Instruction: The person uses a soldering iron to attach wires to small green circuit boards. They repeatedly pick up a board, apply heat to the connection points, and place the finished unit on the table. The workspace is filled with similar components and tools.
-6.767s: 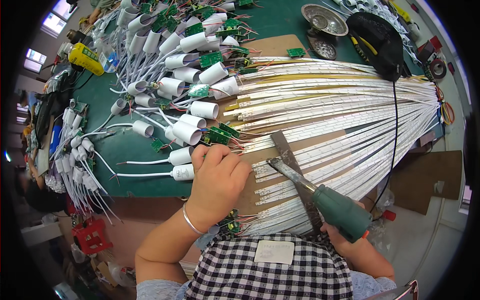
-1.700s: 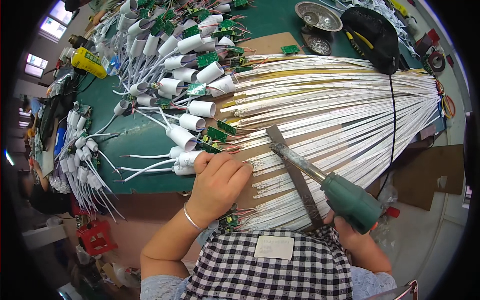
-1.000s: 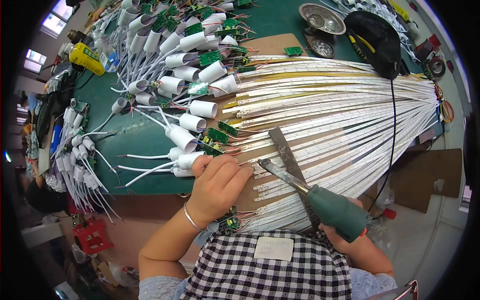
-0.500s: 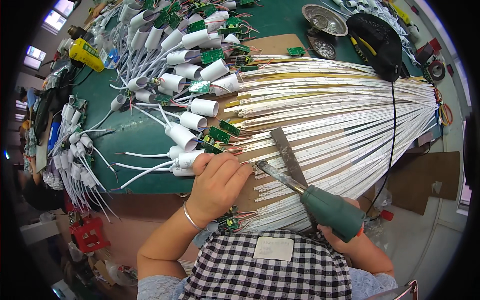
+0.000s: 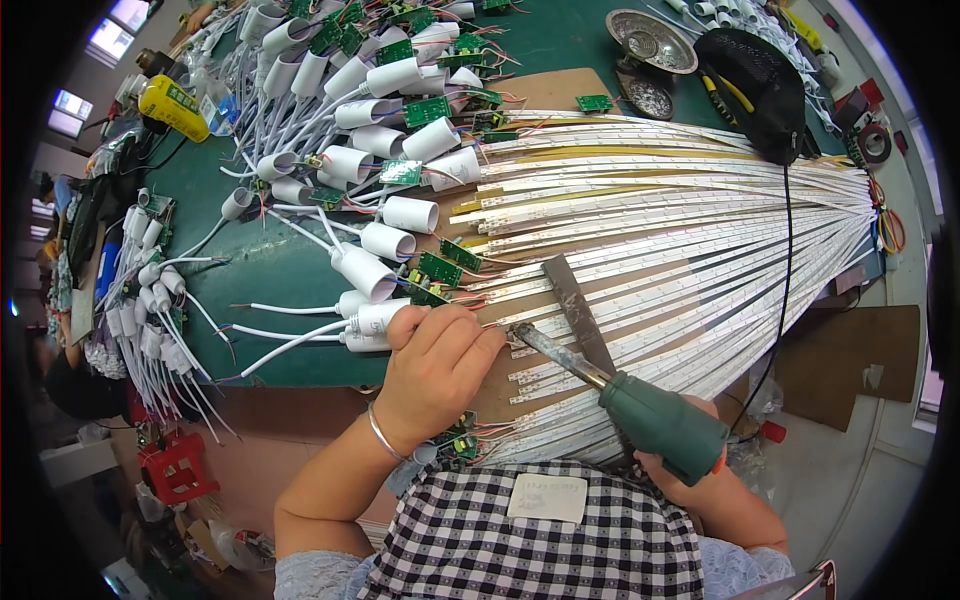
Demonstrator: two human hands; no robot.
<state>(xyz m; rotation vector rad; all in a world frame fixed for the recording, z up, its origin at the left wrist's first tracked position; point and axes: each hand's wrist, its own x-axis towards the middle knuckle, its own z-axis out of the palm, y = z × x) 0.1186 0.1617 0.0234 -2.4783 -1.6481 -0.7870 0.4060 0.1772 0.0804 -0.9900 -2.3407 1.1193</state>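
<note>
In my right hand (image 5: 708,488) is a soldering iron with a green handle (image 5: 665,425). Its dark tip (image 5: 524,333) rests at the left end of one of the white LED strips (image 5: 640,310), close to my left fingertips. My left hand (image 5: 445,365) is closed, fingers curled and thumb side against a white plastic lamp cap (image 5: 365,340) with a white cable. What those fingers pinch is hidden under them. Just beyond them are a green circuit board (image 5: 438,269) and thin red wires. A flat dark bar (image 5: 578,310) lies across the strips beside the iron.
More white caps with circuit boards (image 5: 380,110) pile up at the far left. A metal dish (image 5: 650,42) and a black mesh cover (image 5: 755,90) stand at the back right. The black cord (image 5: 787,250) crosses the strips. A yellow bottle (image 5: 172,108) lies at the left.
The soldering iron has shifted very slightly to the left, its tip still at the strip end. My left hand keeps its place and grip.
</note>
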